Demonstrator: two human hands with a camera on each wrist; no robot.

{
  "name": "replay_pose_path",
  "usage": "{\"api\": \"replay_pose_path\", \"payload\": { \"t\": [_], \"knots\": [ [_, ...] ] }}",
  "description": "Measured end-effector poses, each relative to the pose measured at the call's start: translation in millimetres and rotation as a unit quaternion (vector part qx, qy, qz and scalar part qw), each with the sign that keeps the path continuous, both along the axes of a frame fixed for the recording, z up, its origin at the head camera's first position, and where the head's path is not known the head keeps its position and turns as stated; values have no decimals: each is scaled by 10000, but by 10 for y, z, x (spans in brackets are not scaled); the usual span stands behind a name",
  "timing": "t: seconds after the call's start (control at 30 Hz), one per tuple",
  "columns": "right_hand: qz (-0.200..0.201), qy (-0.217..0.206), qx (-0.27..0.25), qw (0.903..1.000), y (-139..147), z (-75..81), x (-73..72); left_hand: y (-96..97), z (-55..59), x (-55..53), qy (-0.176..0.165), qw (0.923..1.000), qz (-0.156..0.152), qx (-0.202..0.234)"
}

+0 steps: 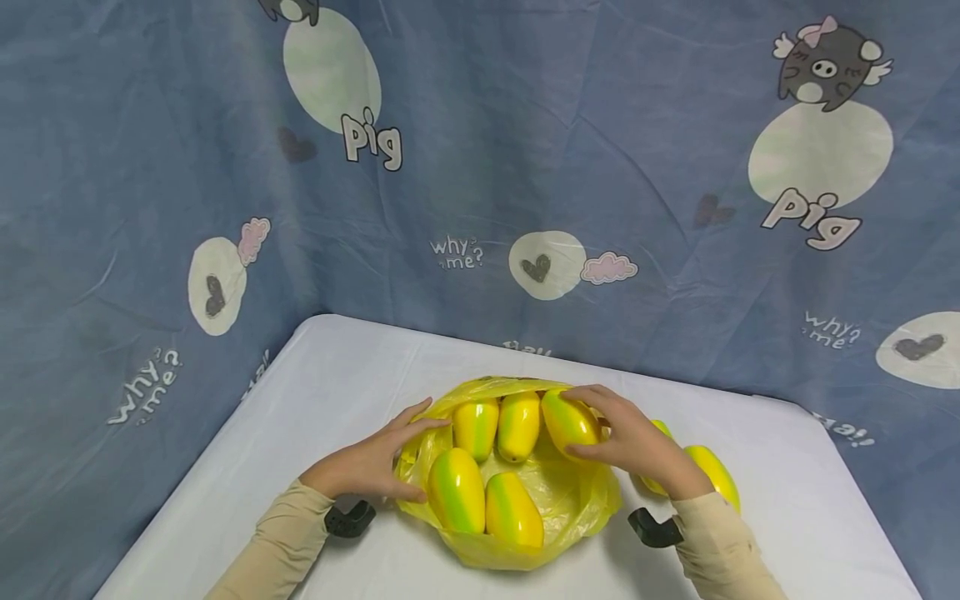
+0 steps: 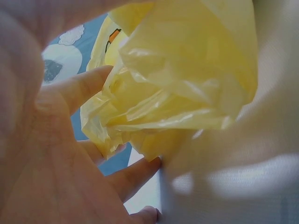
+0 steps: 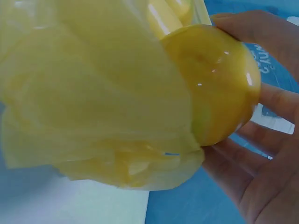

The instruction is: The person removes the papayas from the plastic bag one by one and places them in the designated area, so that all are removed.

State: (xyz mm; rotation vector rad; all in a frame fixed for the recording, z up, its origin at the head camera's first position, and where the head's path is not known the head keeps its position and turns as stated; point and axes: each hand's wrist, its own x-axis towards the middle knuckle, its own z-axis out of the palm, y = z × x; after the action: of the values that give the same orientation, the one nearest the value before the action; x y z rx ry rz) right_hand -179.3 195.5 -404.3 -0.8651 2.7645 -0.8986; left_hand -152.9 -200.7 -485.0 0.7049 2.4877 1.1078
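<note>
A yellow plastic bag (image 1: pixel 517 557) stands on the table with its mouth spread wide. Several glossy yellow-and-green oval fruits (image 1: pixel 456 490) lie inside it. My right hand (image 1: pixel 630 437) grips one such fruit (image 1: pixel 567 421) at the bag's right back rim, fingers on its far side and thumb on the near side. In the right wrist view, that fruit (image 3: pixel 219 84) sits partly behind the bag's plastic. At the bag's left side, my left hand (image 1: pixel 371 462) has its fingers spread. The left wrist view shows those fingers extended along the crumpled plastic (image 2: pixel 177 84), touching it.
Two more yellow-and-green fruits (image 1: pixel 712 473) lie on the white table (image 1: pixel 360 367) to the right, partly hidden behind my right forearm. A blue printed curtain (image 1: pixel 480 167) hangs behind the table. Each wrist wears a dark camera mount (image 1: pixel 351 518).
</note>
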Motion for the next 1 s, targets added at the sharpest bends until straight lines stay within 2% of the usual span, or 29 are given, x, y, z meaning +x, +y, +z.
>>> {"api": "replay_pose_path", "payload": {
  "t": [0.23,0.53,0.63,1.0],
  "knots": [
    [-217,-233,-411,9986,60,-52,48,2,15,9,27,10000,34,-11],
    [-270,184,-414,9986,105,-115,108,6,22,21,74,10000,4,2],
    [-338,186,-412,9984,100,-115,138,10,25,17,82,10000,1,-25],
    [-463,116,-910,9947,122,-158,202,6,18,23,141,9999,-1,2]
  ]
}}
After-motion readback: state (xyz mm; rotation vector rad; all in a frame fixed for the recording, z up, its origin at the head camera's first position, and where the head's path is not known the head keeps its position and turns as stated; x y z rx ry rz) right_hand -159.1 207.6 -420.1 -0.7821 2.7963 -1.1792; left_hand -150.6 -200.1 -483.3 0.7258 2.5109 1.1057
